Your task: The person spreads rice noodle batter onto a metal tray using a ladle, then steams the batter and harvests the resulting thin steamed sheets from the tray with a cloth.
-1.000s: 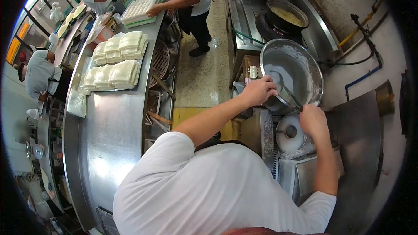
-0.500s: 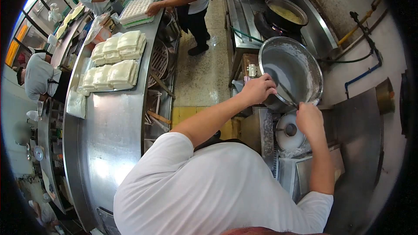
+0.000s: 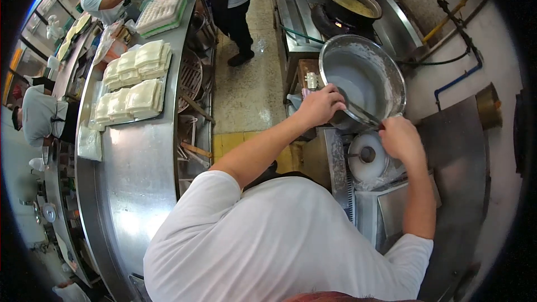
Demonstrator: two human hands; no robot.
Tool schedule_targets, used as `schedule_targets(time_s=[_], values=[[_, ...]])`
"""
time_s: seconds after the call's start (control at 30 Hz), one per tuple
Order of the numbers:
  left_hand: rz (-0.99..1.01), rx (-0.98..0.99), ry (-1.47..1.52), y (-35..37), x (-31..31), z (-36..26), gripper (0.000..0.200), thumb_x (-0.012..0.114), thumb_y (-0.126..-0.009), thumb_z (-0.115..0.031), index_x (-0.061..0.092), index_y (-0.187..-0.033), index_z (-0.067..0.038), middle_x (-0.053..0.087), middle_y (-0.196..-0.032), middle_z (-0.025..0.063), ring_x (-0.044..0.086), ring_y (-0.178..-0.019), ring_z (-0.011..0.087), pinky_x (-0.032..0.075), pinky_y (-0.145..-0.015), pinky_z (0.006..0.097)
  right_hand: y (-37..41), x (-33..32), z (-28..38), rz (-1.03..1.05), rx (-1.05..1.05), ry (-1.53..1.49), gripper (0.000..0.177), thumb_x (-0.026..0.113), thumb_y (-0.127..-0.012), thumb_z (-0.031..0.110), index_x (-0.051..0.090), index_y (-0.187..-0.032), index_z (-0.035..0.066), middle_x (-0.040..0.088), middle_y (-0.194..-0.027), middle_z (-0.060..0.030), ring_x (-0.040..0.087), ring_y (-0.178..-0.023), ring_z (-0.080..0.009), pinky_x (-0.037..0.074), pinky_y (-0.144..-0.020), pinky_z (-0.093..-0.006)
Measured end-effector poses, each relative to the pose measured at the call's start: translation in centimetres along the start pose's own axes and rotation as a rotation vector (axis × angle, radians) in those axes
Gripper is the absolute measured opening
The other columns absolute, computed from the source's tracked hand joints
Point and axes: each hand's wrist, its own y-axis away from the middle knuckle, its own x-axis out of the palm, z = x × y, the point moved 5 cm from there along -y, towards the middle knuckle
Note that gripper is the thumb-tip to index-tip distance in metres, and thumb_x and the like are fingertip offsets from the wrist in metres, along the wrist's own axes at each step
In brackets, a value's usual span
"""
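Observation:
A large metal bowl (image 3: 398,86) with a pale coating and whitish liquid inside stands at the right, tilted toward me. My left hand (image 3: 321,105) is closed at its near left rim, with the fingers curled over the edge. My right hand (image 3: 403,140) is closed at the near right rim, around one end of a thin dark tool (image 3: 363,114) that lies along the rim between my hands. Whether the left fingers also touch this tool is hard to tell. Below the bowl sits a round white-coated machine part (image 3: 368,156) with a ring in its middle.
A pan of yellowish food (image 3: 352,5) sits on a lit burner beyond the bowl. On the steel counter (image 3: 137,173) at left are stacked pale sheets (image 3: 142,98) and a tray of white pieces (image 3: 162,14). Co-workers stand at the far left; pipes run along the right wall.
The whole view has shifted, so the bowl and counter appear further left. Both hands remain at the bowl's rim. The co-worker at the far counter has moved an arm over the tray.

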Motion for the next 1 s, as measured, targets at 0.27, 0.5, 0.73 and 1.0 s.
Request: schedule_targets(time_s=[0.27, 0.5, 0.73, 1.0], values=[[-0.027, 0.008, 0.005, 0.1, -0.3, -0.3, 0.024, 0.068, -0.092, -0.031, 0.075, -0.101, -0.01, 0.064, -0.109, 0.008, 0.066, -0.094, 0.0322, 0.053, -0.081, 0.0434, -1.3, 3.0, -2.5, -0.032, 0.094, 0.072, 0.017, 0.061, -0.085, 0.01, 0.071, -0.093, -0.002, 0.07, -0.097, -0.0256, 0.069, -0.097, -0.0403, 0.055, -0.086, -0.0481], [-0.046, 0.024, 0.028, 0.1, -0.3, -0.2, 0.024, 0.068, -0.092, -0.032, 0.075, -0.101, -0.01, 0.064, -0.11, 0.0081, 0.066, -0.094, 0.0334, 0.053, -0.081, 0.0434, 0.4, -1.5, -0.5, 0.047, 0.039, 0.026, 0.02, 0.068, -0.087, 0.015, 0.07, -0.095, -0.003, 0.069, -0.098, -0.0264, 0.067, -0.096, -0.0433, 0.053, -0.087, -0.0506], [0.013, -0.025, 0.013, 0.1, 0.1, 0.0, 0.028, 0.067, -0.094, -0.035, 0.073, -0.106, -0.011, 0.063, -0.115, 0.0067, 0.066, -0.097, 0.0317, 0.054, -0.082, 0.0428, -1.3, 4.1, 0.3, -0.069, 0.129, 0.039, 0.017, 0.062, -0.086, 0.011, 0.07, -0.096, -0.001, 0.071, -0.096, -0.0244, 0.069, -0.097, -0.0402, 0.055, -0.086, -0.0484], [-0.035, 0.008, 0.034, 0.0, -0.2, 0.0, 0.025, 0.068, -0.092, -0.032, 0.074, -0.1, -0.009, 0.063, -0.11, 0.0088, 0.066, -0.093, 0.0346, 0.053, -0.08, 0.0443, -0.4, 0.3, -1.0, 0.056, 0.088, 0.116, 0.016, 0.063, -0.084, 0.008, 0.071, -0.094, -0.002, 0.07, -0.099, -0.0239, 0.069, -0.098, -0.0399, 0.055, -0.086, -0.0473]])
